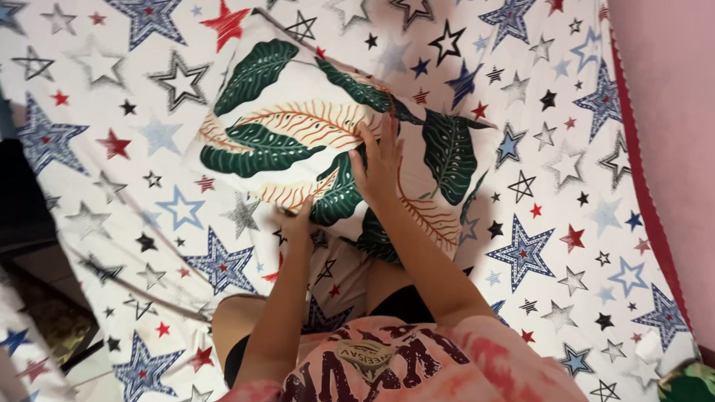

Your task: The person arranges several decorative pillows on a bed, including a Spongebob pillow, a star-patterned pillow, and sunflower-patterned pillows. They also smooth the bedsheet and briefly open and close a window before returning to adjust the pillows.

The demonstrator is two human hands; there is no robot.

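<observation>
pillow: white fabric pillow printed with dark green leaves and thin orange fern fronds (312,136), lying flat on the bed, centre-far in view, tilted so one corner points far-left.
bed sheet: white cotton sheet with blue, red, black and grey stars (136,177), spread under the pillow, wrinkled at near left.
right hand: right hand (378,166) laid palm-down on the pillow's right half, fingers spread wide and straight, pressing, gripping nothing.
left hand: left hand (297,221) at the pillow's near edge, fingers curled in; looks to pinch the fabric edge, but the grip is partly hidden, can't tell for sure.
person: pink tie-dye shirt with dark lettering (415,369) at the near edge; bare knee (234,319) on the sheet near left.
surroundings: pink wall (685,117) at right, red trim of the sheet (640,167) along it; second leaf-print cushion corner (695,395) near right; dark floor gap (24,213) at left.
risk: judging by the pose, a left-hand tug while the right palm pins the top could bunch or twist the cover off square.
risk 2: the pillow sits on loose sheet; a push could drag the sheet into more wrinkles or slide the pillow towards the left edge.
</observation>
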